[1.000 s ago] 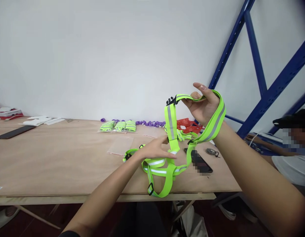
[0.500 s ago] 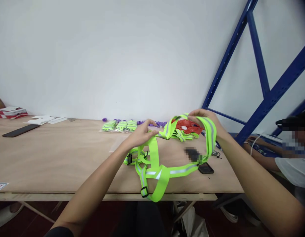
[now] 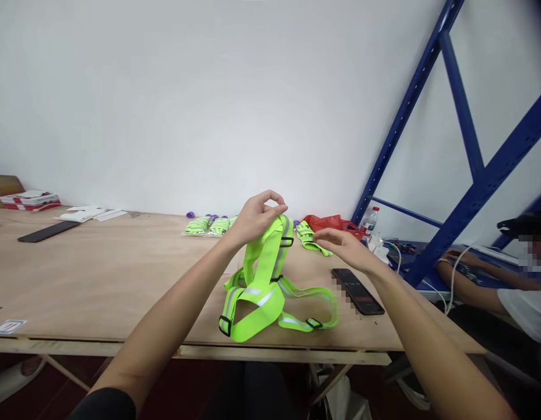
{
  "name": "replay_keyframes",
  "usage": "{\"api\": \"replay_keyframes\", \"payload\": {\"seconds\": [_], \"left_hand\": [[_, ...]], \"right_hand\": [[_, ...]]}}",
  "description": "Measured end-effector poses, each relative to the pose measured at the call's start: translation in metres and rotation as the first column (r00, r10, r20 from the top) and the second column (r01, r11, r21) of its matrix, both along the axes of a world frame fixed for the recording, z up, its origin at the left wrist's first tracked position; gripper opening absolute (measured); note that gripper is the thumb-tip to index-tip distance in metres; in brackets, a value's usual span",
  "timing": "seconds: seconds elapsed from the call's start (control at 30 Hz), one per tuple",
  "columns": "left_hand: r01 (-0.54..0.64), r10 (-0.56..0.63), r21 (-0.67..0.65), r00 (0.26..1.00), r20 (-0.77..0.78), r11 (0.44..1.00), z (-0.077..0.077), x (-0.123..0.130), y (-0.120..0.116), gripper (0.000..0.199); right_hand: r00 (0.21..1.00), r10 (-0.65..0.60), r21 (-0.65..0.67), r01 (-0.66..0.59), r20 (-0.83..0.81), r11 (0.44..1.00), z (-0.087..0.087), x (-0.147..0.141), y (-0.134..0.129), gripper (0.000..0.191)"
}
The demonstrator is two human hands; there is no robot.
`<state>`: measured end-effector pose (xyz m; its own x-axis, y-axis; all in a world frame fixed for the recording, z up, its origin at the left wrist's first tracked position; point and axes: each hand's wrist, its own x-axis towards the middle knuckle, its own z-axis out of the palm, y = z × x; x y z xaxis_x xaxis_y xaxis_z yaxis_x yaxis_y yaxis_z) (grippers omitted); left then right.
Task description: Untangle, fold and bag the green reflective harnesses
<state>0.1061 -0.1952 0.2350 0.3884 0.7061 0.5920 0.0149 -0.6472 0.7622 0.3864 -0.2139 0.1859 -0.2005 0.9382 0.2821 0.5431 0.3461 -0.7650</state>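
Note:
A neon-yellow reflective vest [image 3: 268,274] made of straps, with grey stripes and black buckles, hangs from my left hand [image 3: 262,217]. My left thumb and fingers pinch its upper loop, while the lower straps rest on the table near its front edge. My right hand [image 3: 344,248] is off the vest, to the right of it, with fingers stretched out and nothing in them. Just behind the right fingertips lies another bundle of yellow reflective straps [image 3: 306,234]. A black phone [image 3: 358,291] with a lit screen lies below my right hand.
Several packed yellow bundles [image 3: 197,225] lie at the back, with purple rolls [image 3: 190,215] behind. A red bag [image 3: 329,223] and a water bottle [image 3: 370,220] stand at back right. Blue rack posts [image 3: 460,105] rise on the right, beside a co-worker's arm [image 3: 467,286].
My right hand has let go of the vest and moved down. The loop it held up has dropped to the table. My left hand still holds the vest, and the view has shifted slightly.

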Motion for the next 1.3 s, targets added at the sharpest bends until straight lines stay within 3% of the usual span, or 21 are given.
{"api": "replay_keyframes", "payload": {"seconds": [0.1, 0.17, 0.3, 0.43, 0.6, 0.7, 0.77, 0.9, 1.07, 1.17, 1.3], "left_hand": [[0.063, -0.063, 0.006, 0.998, 0.009, 0.998, -0.001, 0.011, 0.0, 0.022], [0.1, -0.1, -0.002, 0.995, 0.007, 0.995, -0.002, 0.014, 0.0, 0.023], [0.197, -0.201, -0.052, 0.977, -0.07, 0.979, -0.001, 0.006, -0.001, 0.028], [0.324, -0.348, -0.131, 0.894, -0.283, 0.937, -0.003, -0.008, 0.001, 0.055], [0.191, -0.18, -0.024, 0.862, -0.474, 0.981, -0.011, -0.004, 0.004, 0.046], [0.247, -0.224, -0.016, 0.848, -0.48, 0.969, -0.018, 0.007, 0.002, 0.044], [0.269, -0.217, 0.041, 0.849, -0.482, 0.962, -0.024, 0.015, 0.0, 0.026], [0.082, -0.003, 0.172, 0.908, -0.419, 0.982, -0.034, 0.024, -0.001, 0.009], [-0.095, 0.107, 0.056, 0.951, -0.29, 0.994, -0.03, 0.014, 0.006, 0.01], [-0.16, 0.155, 0.008, 0.941, -0.3, 0.987, -0.026, -0.001, 0.012, 0.011], [-0.191, 0.173, -0.014, 0.918, -0.357, 0.981, -0.023, -0.022, 0.017, 0.012]], "right_hand": [[0.962, 0.222, 0.028, -0.22, -0.162, 0.975, 0.003, -0.038, -0.01, 0.045], [0.93, 0.301, 0.014, -0.305, -0.212, 0.952, 0.001, -0.057, -0.013, 0.037], [0.868, 0.263, 0.021, -0.28, -0.422, 0.96, -0.002, -0.064, -0.01, 0.029], [0.711, 0.234, 0.024, -0.293, -0.663, 0.956, 0.01, -0.052, -0.012, 0.029], [0.682, 0.34, 0.052, -0.406, -0.648, 0.913, 0.035, -0.048, -0.02, 0.035], [0.717, 0.374, 0.024, -0.447, -0.589, 0.894, 0.045, -0.052, -0.024, 0.038], [0.728, 0.378, 0.009, -0.456, -0.572, 0.89, 0.049, -0.054, -0.027, 0.037], [0.699, 0.382, 0.003, -0.477, -0.604, 0.879, 0.055, -0.051, -0.036, 0.034], [0.741, 0.324, 0.021, -0.386, -0.588, 0.922, 0.06, -0.037, -0.051, 0.04], [0.782, 0.232, 0.08, -0.229, -0.579, 0.97, 0.064, -0.03, -0.055, 0.037], [0.769, 0.152, 0.174, -0.054, -0.621, 0.983, 0.069, -0.025, -0.054, 0.031]]}}
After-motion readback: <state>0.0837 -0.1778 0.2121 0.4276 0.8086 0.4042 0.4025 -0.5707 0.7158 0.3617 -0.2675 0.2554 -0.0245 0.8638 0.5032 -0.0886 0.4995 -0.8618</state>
